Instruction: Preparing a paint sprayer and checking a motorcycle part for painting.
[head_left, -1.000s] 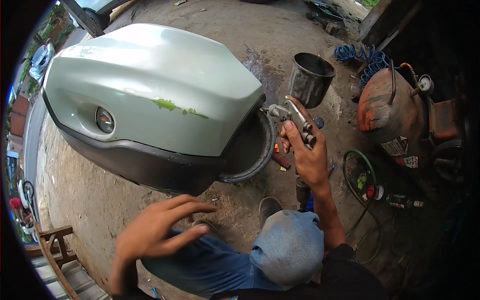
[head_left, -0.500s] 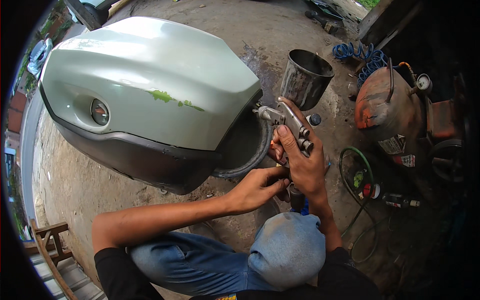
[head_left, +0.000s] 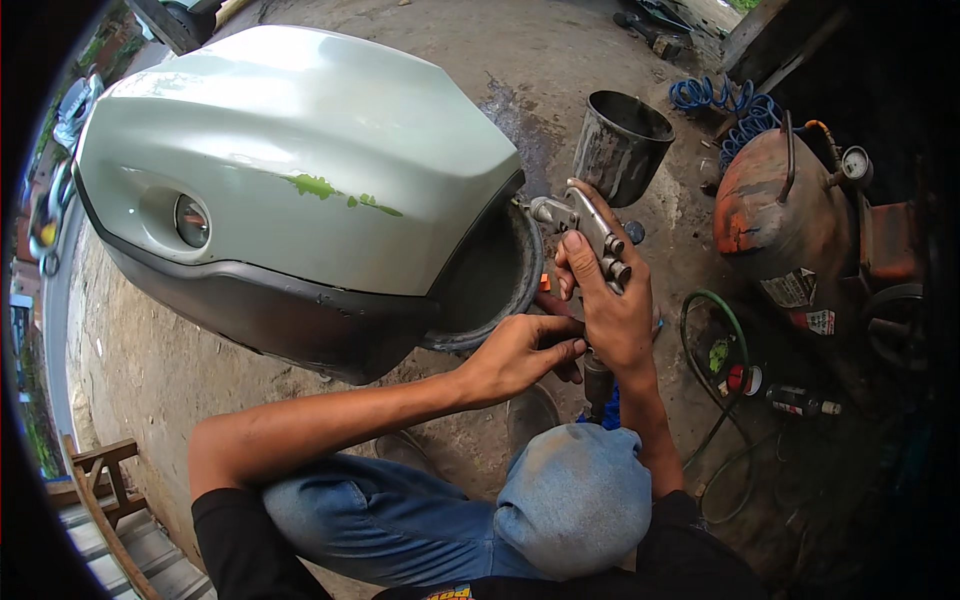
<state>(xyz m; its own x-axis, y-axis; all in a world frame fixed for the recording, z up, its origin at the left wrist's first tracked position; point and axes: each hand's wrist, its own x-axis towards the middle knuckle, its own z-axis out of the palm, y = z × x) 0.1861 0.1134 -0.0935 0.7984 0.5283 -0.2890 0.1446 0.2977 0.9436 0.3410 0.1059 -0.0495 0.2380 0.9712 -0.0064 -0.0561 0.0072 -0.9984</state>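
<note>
1. Head view: right hand (head_left: 618, 325) closed around a metal spray gun (head_left: 585, 225), thumb along its body.
2. Gun located just beside the right edge of a pale grey-green bumper (head_left: 280, 120), nozzle toward that edge. Dark-streaked cup (head_left: 620, 150), tilted, shows just beyond the gun.
3. Left hand (head_left: 515, 358) near the right, below the gun; thumb and fingers close together. Cannot tell whether they pinch anything.
4. Bumper surface: bright green patch (head_left: 312, 186) toward right edge; round lamp (head_left: 192, 220) near lower left corner.
5. Ground, right edge: rusty tank (head_left: 750, 205), blue coiled hose (head_left: 752, 125), bottle (head_left: 798, 400) lying down.
</note>
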